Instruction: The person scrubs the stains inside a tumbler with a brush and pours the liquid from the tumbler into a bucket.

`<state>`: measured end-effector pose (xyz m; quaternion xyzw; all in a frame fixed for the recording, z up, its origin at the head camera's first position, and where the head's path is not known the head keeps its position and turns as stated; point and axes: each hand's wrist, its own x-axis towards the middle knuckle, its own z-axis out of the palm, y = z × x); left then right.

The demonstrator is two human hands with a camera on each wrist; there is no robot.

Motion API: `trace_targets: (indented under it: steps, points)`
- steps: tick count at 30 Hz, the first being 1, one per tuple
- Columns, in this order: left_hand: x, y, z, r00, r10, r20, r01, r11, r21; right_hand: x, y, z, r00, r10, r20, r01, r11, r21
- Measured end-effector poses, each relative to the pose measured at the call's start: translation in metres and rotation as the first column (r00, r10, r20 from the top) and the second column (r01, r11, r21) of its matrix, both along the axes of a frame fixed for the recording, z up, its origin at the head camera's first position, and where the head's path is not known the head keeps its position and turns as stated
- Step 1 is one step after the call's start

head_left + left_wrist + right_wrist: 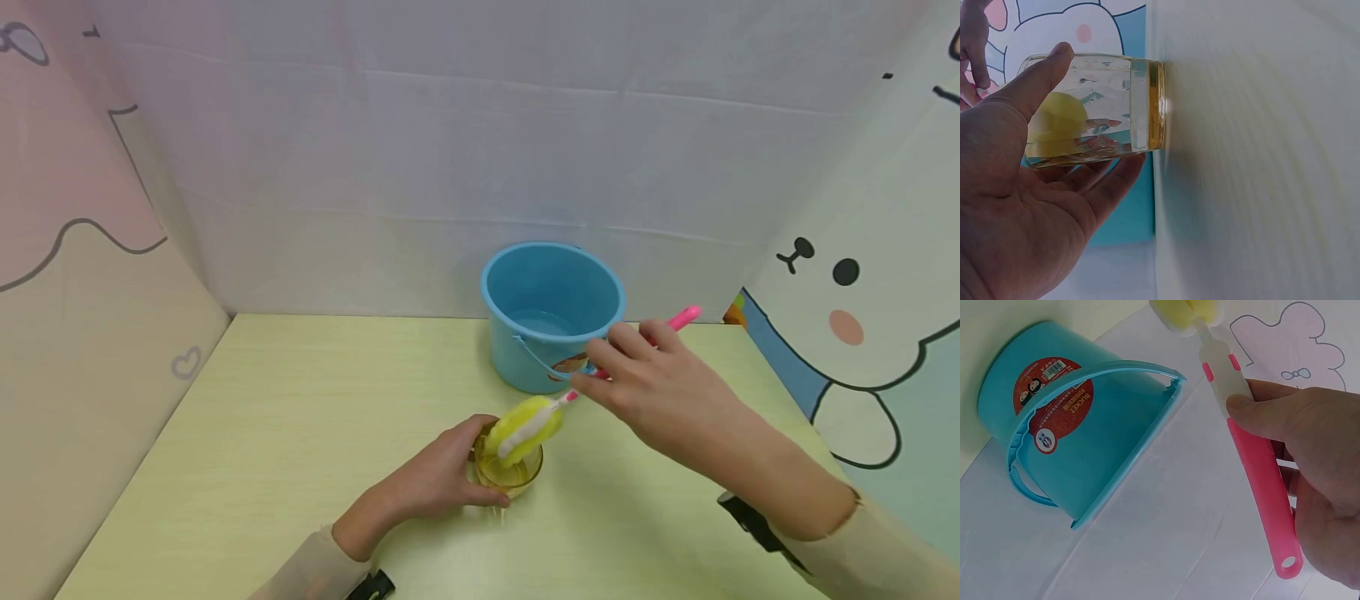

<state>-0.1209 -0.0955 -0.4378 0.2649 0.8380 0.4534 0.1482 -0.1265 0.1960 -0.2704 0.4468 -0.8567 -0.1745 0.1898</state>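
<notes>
My left hand (442,471) grips a clear amber-tinted glass cup (1107,106) that stands upright on the table, thumb on one side and fingers around the other. In my right hand (660,387) is a bottle brush, held by its pink and white handle (1260,481). Its yellow and white sponge head (525,429) slants down into the mouth of the cup; through the glass in the left wrist view the yellow sponge shows inside the upper part. The right thumb presses along the handle near the white section.
Behind the cup stands a light blue bucket (502,350) with its handle hanging down in front and a red label (1054,400) on its side. The pale wooden table (300,400) is bordered by a hanging cloth (375,167) at the back and printed sides.
</notes>
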Motion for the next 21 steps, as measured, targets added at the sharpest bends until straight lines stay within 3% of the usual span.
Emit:
trace_targets:
  steps: [21]
  points:
    - [-0.0001, 0.0015, 0.0006, 1.000, 0.002, -0.005, -0.002, 1.000, -0.004, 0.0073, 0.0072, 0.0082, 0.998, -0.039, 0.039, 0.038, 0.998, 0.042]
